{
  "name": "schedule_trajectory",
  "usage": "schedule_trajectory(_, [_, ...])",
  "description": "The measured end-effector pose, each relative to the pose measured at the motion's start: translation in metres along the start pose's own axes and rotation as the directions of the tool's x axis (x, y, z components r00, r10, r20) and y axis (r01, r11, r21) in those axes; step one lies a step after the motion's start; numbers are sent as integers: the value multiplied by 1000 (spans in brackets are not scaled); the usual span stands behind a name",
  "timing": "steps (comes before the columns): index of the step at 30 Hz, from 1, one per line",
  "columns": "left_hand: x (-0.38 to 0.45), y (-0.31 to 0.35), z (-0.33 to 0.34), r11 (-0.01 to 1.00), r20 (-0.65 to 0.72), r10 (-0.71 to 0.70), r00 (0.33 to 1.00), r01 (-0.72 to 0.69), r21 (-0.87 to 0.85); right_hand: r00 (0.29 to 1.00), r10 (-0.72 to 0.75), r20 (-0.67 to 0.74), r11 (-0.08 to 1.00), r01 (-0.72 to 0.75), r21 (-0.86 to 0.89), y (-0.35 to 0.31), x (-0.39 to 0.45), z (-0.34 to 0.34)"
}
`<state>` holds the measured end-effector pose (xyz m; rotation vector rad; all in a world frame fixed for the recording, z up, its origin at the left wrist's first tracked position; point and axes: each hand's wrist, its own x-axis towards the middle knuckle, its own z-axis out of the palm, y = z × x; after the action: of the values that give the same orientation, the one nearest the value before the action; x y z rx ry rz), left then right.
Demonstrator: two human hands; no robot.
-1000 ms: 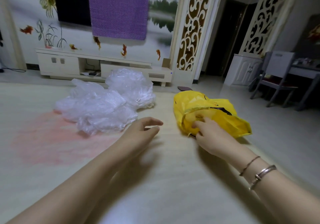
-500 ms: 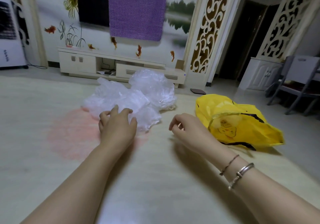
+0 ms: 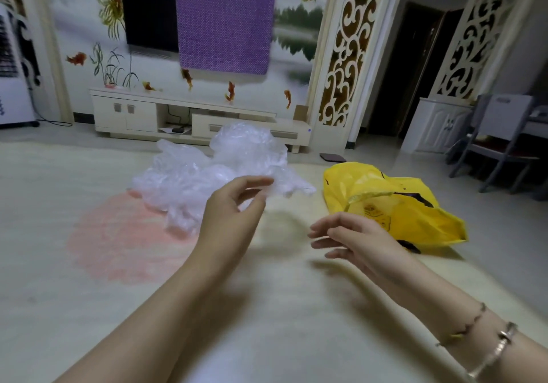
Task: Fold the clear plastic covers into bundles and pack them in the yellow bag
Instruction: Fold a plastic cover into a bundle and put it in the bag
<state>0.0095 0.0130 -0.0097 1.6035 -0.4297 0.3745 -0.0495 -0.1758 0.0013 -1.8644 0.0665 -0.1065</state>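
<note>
Hands both up over the desk, mid-scene. Left hand is raised, thumb and forefinger pinching the near edge of a clear cover that trails right from the pile. Rest of its fingers loosely curled. Right hand hovers to the right and nearer, fingers spread and relaxed, grasping nothing, pointing left. I see two bracelets on that wrist.

Covers pile sits far-left of the hands, crumpled, lying partly over a pink patch on the desk. Pile is loose, not bundled.

Yellow bag lies on the desk at right, just beyond the right hand, not touching it. Mouth gapes toward me, black print on the side. I cannot tell if anything is inside.

Far side: white TV cabinet against the wall, purple cloth hanging over the screen, grey chair far right, small dark item on the floor past the desk edge.
</note>
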Motion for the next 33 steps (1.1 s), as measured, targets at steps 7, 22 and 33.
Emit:
schedule_trajectory(7, [-20,4,27,964,213,-150,966,191,-188,988,156,-12,916,-140,375,6,-24,-15])
schedule_trajectory(22, [-37,3,37,991,494,-137,859,115,75,965,161,209,868,-239,434,24,-12,-8])
schedule_trajectory(33, [-34,8,30,970,383,-213,899,241,-25,960,147,239,823,-253,509,19,-12,7])
